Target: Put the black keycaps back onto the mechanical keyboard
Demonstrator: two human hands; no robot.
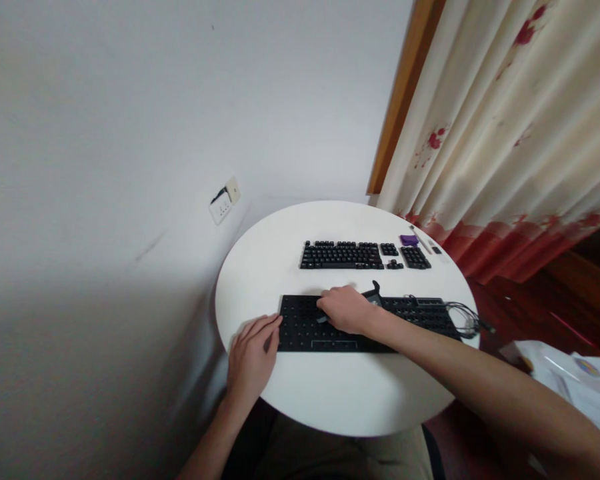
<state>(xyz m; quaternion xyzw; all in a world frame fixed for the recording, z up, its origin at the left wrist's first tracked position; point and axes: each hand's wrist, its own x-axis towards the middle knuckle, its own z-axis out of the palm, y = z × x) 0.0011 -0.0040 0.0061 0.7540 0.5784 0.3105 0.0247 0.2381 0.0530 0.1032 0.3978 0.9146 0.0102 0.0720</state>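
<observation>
A black keyboard base (295, 333) with its keycaps off lies on the white round table (350, 393). My left hand (254, 350) rests at its left edge, fingers stretched out and fingertips touching the corner. Over the left-middle part of the base, my right hand (347, 308) is closed around a black tool (374, 295) with a hooked end. The tool's kind is hard to make out, as my fist covers most of it. Its other end shows dark below my fingers, against the base. A coiled cable (464, 319) lies at the base's right end.
Loose black keycaps (341, 255) are laid out in keyboard order behind the base, with a number-pad block (415, 257) to their right. A folded purple cloth (409, 240) and a thin stick-like tool (420, 239) lie beyond. A wall (130, 167) stands left, a curtain (505, 133) right.
</observation>
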